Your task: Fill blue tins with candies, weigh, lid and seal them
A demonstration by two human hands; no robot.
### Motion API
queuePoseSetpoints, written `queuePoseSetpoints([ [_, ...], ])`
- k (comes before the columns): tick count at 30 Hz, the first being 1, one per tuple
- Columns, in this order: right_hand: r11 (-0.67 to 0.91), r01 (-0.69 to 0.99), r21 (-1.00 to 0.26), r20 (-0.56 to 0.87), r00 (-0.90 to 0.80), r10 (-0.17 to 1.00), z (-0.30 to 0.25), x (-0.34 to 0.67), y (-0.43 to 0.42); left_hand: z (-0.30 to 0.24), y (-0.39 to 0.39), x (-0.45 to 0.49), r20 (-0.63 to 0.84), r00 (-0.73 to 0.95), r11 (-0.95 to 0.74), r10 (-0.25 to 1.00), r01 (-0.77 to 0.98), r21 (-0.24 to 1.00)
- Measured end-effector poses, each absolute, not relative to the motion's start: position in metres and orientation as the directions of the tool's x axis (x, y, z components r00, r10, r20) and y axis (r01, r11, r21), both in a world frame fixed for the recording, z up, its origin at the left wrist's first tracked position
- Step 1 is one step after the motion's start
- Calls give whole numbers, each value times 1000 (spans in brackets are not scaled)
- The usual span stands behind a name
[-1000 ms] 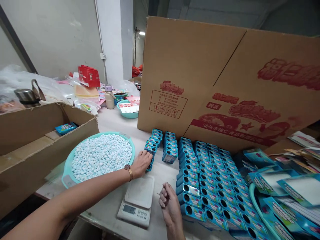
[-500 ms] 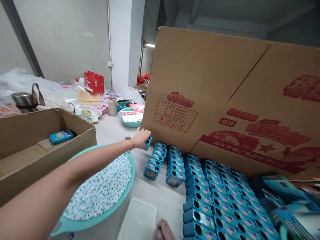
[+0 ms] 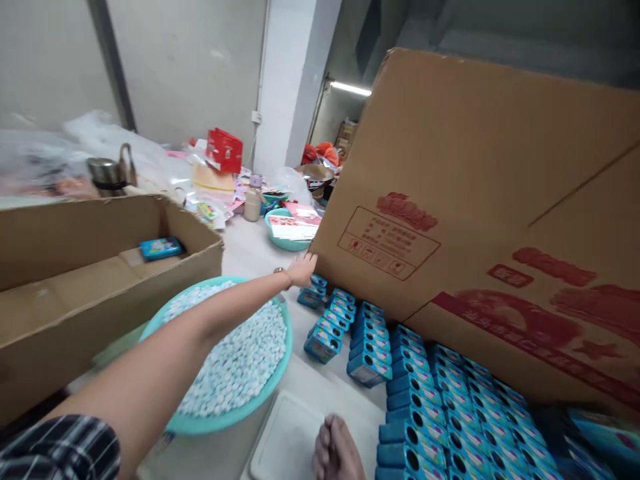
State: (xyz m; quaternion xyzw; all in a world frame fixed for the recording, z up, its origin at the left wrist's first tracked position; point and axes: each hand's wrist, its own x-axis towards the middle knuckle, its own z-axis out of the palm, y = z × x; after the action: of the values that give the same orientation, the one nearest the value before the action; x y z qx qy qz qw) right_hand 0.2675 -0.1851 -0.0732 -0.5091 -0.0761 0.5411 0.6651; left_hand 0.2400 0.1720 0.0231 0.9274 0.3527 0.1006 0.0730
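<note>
Your left arm stretches forward, its left hand (image 3: 301, 269) at the farthest blue boxes (image 3: 311, 298); its finger spread and grip are hidden. Your right hand (image 3: 339, 448) curls into a loose fist, seemingly empty, left of the box rows (image 3: 417, 393). Beyond both, the carton's red band (image 3: 531, 347) begins 汕头市, then blurs.

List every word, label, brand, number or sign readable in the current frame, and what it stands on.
"汕头市": start of the dark red band on the large carton; the rest is too blurred to read surely.
Red logos on that carton: too blurred.
Outlined panel there: text too small and blurred.
Blue boxes: print too small.
Red packet: print too small.
</note>
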Motion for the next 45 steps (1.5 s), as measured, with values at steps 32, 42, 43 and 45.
queuePoseSetpoints([
  [32, 509, 719, -474, 366, -365, 856, 3, 171, 41, 32, 264, -219, -144, 8, 17, 990, 985, 173],
  [42, 728, 640, -248, 21, -747, 664, 70, 14, 233, -48, 368, -185, -207, -30, 95, 978, 946, 310],
  [43, 739, 640, -210, -96, -765, 636, 60, -1, 246, -51, 368, -187, -211, -44, 111, 977, 942, 318],
  [45, 759, 638, -129, -281, -758, 589, 37, -23, 261, -52, 367, -191, -231, -83, 159, 969, 929, 334],
])
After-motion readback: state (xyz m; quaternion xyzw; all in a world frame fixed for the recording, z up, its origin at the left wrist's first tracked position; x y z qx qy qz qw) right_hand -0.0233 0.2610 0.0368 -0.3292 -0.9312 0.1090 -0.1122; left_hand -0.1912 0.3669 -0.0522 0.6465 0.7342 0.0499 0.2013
